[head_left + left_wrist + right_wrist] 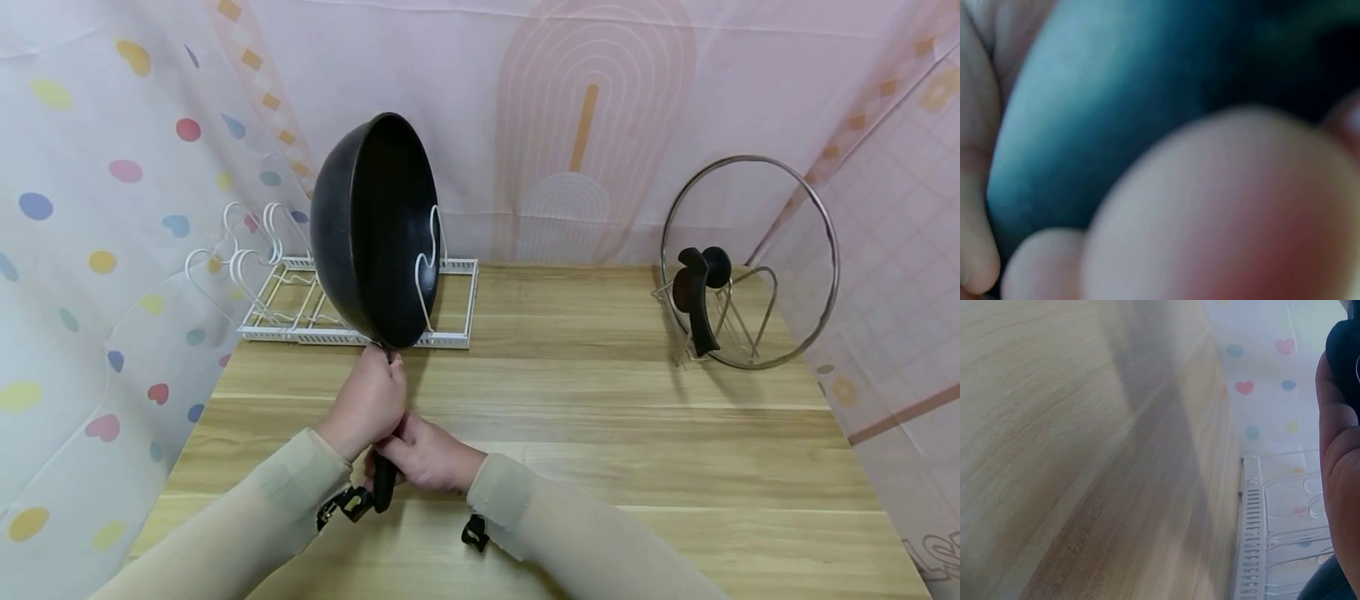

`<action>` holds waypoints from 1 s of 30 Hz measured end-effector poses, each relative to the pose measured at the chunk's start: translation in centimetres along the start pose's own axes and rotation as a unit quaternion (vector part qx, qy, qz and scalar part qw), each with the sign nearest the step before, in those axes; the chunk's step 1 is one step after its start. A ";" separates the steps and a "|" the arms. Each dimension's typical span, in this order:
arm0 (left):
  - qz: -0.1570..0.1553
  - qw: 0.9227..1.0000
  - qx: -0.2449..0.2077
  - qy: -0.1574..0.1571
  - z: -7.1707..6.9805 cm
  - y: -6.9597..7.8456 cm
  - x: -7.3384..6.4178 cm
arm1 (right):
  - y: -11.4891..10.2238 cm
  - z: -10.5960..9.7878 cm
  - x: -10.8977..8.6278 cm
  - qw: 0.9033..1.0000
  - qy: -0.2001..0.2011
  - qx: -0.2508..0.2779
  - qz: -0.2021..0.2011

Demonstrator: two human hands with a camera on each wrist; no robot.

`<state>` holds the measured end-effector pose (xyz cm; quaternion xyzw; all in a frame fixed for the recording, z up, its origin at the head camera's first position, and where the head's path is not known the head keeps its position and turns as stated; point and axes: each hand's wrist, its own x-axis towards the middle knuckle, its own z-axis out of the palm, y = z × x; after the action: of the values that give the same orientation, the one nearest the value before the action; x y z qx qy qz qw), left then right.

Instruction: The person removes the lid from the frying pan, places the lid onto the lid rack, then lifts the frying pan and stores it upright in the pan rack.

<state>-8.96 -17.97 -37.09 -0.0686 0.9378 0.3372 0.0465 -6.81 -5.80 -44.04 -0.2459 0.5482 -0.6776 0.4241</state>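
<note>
A black wok (336,225) stands on its side, tilted up, over the white wire dish rack (450,340) at the table's back left. Its open bowl faces right, beside a wire divider, and its long black handle (384,482) points toward me. My left hand (367,400) grips the handle close to the bowl. Just below it, my right hand (435,457) holds the handle nearer its end. Blurred fingers (1229,212) and dark handle fill the left wrist view. In the right wrist view, my right hand (1340,469) curls around the handle at the edge.
At the back right, a glass lid (834,250) with a metal rim and black knob leans upright in a small wire stand (772,292). Curved white wire dividers (240,271) rise left of the wok. Patterned curtains (450,67) hang behind the wooden table (600,467).
</note>
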 end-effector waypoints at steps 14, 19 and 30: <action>-0.009 1.000 -0.001 -0.005 0.5 -0.3 0.1 | 0.6 -0.1 -0.1 1.000 0.017 -0.014 0.004; -0.011 1.000 -0.005 -0.008 0.6 -0.5 0.2 | 0.5 -0.1 -0.1 1.000 0.013 -0.017 0.005; -0.006 1.000 -0.007 -0.010 0.9 -0.6 0.1 | 1.1 -0.2 0.0 1.000 0.013 0.003 0.011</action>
<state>-8.95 -17.84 -38.20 -0.0709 0.9346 0.3438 0.0574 -6.60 -5.76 -45.17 -0.2298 0.5543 -0.6774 0.4256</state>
